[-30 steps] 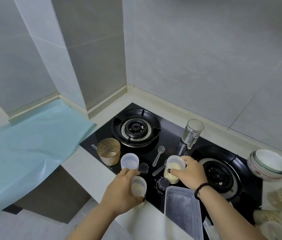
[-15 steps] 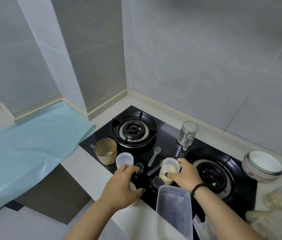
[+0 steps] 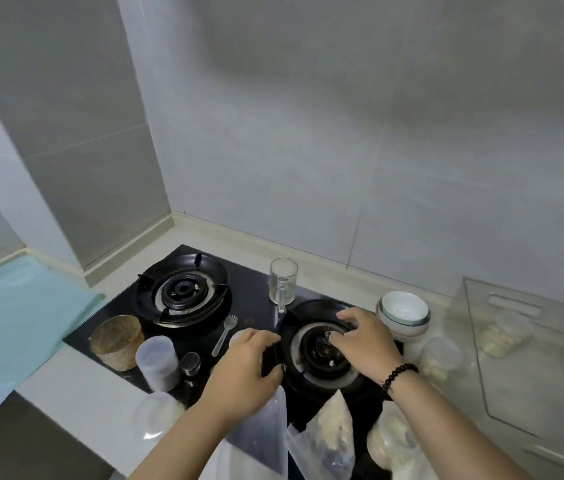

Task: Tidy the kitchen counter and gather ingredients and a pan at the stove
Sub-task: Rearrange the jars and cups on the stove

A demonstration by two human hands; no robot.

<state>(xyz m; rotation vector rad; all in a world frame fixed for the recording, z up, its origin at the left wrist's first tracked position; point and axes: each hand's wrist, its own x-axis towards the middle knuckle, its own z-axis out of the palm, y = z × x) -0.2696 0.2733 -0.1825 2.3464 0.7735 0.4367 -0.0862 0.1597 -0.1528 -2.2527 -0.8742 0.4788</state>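
Both hands [image 3: 244,370] [image 3: 365,336] blurred, perhaps gripping burner [image 3: 322,351].

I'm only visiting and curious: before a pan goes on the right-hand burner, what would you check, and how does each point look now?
1. Right burner free of objects: not ok, both the left hand and the right hand are over it.
2. Hands empty: cannot tell, blurred.
3. Glass mug clear of the burner: not ok, it stands at its far edge.
4. Stacked bowls off the stove: ok.
5. Pan in view: not ok, none seen.
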